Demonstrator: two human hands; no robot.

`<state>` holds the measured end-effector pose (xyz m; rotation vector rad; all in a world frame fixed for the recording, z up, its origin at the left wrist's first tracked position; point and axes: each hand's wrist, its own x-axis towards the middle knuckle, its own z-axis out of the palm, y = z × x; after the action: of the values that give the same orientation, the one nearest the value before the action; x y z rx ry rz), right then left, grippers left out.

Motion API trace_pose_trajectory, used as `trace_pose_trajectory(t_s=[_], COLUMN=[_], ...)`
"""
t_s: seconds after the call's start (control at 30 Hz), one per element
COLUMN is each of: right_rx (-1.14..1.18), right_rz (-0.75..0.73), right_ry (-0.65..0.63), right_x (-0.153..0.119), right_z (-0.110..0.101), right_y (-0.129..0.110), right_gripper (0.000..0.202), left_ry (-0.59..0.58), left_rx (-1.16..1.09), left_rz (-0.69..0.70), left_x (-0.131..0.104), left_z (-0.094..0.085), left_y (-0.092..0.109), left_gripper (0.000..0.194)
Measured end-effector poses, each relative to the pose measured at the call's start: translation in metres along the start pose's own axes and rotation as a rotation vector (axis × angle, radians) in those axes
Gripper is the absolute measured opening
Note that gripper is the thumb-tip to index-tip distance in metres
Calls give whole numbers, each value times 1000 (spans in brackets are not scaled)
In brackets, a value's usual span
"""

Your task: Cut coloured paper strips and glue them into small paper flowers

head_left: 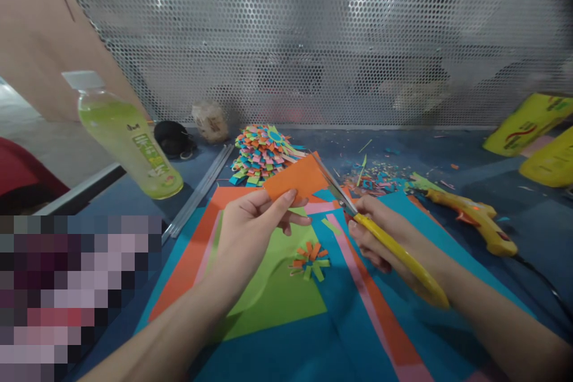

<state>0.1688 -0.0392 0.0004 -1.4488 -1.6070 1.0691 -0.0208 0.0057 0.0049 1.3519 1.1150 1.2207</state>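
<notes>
My left hand (pixel 264 221) pinches a piece of orange paper (pixel 298 178) between thumb and fingers, holding it above the table. In my right hand (pixel 380 227) is a pair of scissors (pixel 394 250) with yellow handles. Its blades lie along the right edge of the orange paper; whether they are cutting into it I cannot tell. Below my hands, a small flower shape of orange and green paper strips (pixel 311 261) rests on green paper (pixel 277 304) and blue paper (pixel 358 334). Orange and pink sheets lie partly under them.
A fringed multicoloured paper cone (pixel 259 155) lies behind my hands, with paper scraps (pixel 380 182) to its right. A yellow glue gun (pixel 478 218) with a cord lies at right, near yellow packages (pixel 528 125). A drink bottle (pixel 129 137) and clear sticks (pixel 201 191) are at left.
</notes>
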Motion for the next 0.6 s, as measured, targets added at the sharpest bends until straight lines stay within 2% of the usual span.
trace_pose_trajectory(t_s=[0.4,0.6], right_rx=[-107,-50], right_rz=[-31,-2], right_ry=[11,21], right_x=[2,2], right_z=[-2,0], right_y=[4,4], right_gripper=[29,25], left_ry=[13,2], left_rx=[-44,-21], left_rz=[-19,-17], left_x=[-1,-1], left_z=[2,1], left_y=[2,2], left_gripper=[26,25])
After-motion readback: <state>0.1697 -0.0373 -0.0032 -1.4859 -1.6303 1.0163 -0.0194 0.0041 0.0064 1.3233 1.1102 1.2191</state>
